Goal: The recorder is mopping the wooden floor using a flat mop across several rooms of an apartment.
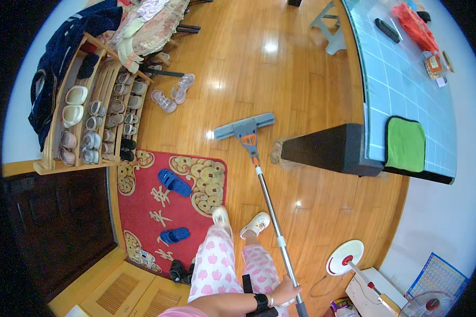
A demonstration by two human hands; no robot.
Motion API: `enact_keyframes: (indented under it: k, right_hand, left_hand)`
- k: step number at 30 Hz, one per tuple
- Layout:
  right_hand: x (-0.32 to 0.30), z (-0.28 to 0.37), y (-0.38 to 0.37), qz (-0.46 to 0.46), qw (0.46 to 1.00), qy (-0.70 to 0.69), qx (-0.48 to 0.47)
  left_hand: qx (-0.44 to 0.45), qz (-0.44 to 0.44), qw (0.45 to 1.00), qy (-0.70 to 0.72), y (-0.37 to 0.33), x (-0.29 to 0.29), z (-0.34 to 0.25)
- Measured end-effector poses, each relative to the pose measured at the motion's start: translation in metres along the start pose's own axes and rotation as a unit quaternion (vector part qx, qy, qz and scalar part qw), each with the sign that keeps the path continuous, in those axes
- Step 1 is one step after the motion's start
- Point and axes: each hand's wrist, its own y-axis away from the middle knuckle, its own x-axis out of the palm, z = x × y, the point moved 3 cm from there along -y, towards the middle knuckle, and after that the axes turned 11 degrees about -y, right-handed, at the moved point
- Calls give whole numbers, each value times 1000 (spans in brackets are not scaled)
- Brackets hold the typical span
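Observation:
My left hand (284, 292) comes across from the lower left and is closed around the pole of a mop (269, 206). The mop has a silver pole, a dark grey grip and a wide grey head (244, 127) with orange parts. Its head lies on the wooden floor ahead of my feet, tilted up to the right. A black band (261, 303) circles my left wrist. My right hand is out of the picture. My white clogs (256, 224) stand behind the mop head, one by the edge of the red mat (137, 201).
Blue slippers (174, 183) lie on the mat. A wooden shoe rack (50, 153) stands left, with pink sandals (165, 101) beside it. A table (386, 90) with a dark leg (322, 150) stands right. A fan (345, 258) and a white box (373, 290) are lower right.

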Motion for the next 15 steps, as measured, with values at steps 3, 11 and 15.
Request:
enact_keyframes:
  k: [3,11,15]
  right_hand:
    - [9,34,-30,10,999,-18,-43]
    - [37,264,-226,-31,994,-99,-42]
    - [52,437,-354,-58,974,-149,-162]
  left_hand:
    - [-9,10,1000,6,-8,-67,-35]
    - [128,-113,981,-95,-124,-332,-139]
    - [82,-172,981,22,-147,-496,-197]
